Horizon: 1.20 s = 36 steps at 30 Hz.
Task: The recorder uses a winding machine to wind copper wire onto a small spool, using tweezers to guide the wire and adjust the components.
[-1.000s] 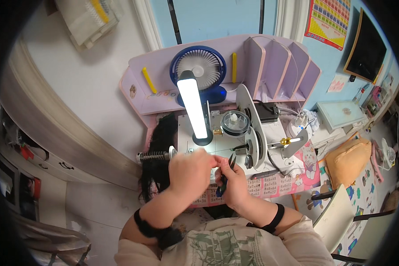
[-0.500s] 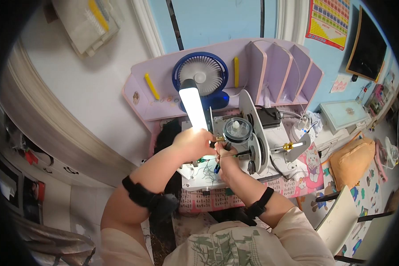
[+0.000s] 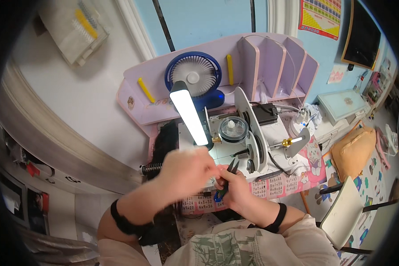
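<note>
My right hand (image 3: 236,188) is wrapped round small snips (image 3: 231,168) with dark, pointed, slightly parted tips and a green and blue handle; whether they are snips or pliers is hard to say. Its thumb and fingertips meet those of my left hand (image 3: 188,170), which is closed and blurred by motion. Whatever the left fingers pinch is too small to make out. Both hands are over the near edge of a white tabletop winding machine (image 3: 248,111). A clear spool (image 3: 233,129) lies on the machine, just beyond my hands, and a lit bar lamp (image 3: 188,116) slants down behind my left hand.
Behind the machine stand a blue fan (image 3: 193,76) and a lilac shelf (image 3: 277,71) with dividers. A black power adapter (image 3: 264,114) and cables lie to the right. A spring-wrapped rod (image 3: 150,169) sticks out at left. A pale chair (image 3: 341,213) is at lower right.
Both hands have drawn back toward me from beside the spool to the machine's near edge. The snips came along in my right hand, tips now pointing up. The view shifted slightly.
</note>
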### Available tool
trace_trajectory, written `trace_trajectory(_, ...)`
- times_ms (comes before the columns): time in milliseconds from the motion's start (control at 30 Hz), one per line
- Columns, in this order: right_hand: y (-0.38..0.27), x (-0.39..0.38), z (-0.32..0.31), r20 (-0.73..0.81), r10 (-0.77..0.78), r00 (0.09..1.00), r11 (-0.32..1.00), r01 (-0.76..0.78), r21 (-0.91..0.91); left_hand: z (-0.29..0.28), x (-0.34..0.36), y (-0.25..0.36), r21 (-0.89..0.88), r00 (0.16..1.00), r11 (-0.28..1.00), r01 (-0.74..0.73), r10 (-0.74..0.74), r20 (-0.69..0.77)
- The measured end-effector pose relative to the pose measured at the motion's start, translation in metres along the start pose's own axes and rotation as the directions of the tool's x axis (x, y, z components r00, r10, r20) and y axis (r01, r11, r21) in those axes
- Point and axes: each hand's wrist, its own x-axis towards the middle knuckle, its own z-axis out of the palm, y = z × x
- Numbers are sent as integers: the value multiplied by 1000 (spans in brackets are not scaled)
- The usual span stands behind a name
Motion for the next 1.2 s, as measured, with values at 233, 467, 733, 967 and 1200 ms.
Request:
trace_trajectory(233,12,63,0,-90,-66,994,994,57,-97,27,54,-64,-148,953,978,148,-102,284)
trace_trajectory(467,-3,-4,2,183,80,980,981,-109,158,-7,6,-8,-32,991,993,-117,119,69)
trace_trajectory(733,12,42,-7,-58,-20,998,997,16,-70,6,53,-49,-15,938,976,215,-202,282)
trace_trajectory(967,11,39,-8,-112,-39,993,982,18,-188,3,39,-32,-34,968,981,193,-185,170)
trace_trajectory(1200,-2,-13,-5,7,-142,990,988,142,67,16,-11,5,23,969,976,-217,218,-120)
